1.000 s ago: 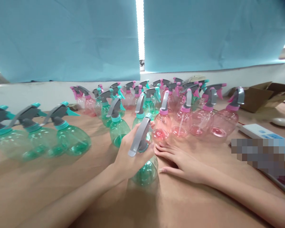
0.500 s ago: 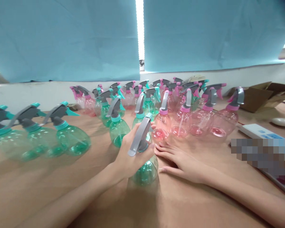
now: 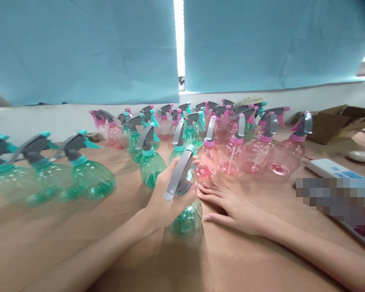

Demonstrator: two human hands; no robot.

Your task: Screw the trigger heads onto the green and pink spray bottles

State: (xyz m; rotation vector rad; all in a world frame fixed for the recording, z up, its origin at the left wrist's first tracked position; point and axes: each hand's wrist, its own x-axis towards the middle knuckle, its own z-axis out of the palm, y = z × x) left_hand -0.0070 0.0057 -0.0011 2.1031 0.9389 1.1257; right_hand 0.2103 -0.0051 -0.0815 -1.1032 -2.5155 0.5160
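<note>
My left hand (image 3: 166,198) is wrapped round the neck of a green spray bottle (image 3: 187,221) with a grey head, which stands upright on the table in front of me. Some of its fingers are hidden behind the bottle. To the right, my right hand (image 3: 228,205) lies with fingers stretched out on the table, its fingertips close beside that bottle. Just beyond are another green spray bottle (image 3: 152,166) and a pink spray bottle (image 3: 206,160), both standing upright. Whether my right fingertips touch the held bottle, I cannot tell.
Three green spray bottles (image 3: 94,180) stand at the left. Several pink ones (image 3: 287,156) line the right, with more of both colours behind. An open cardboard box (image 3: 328,125), a white mouse (image 3: 361,156) and a white box with blue marks (image 3: 334,167) lie at the right.
</note>
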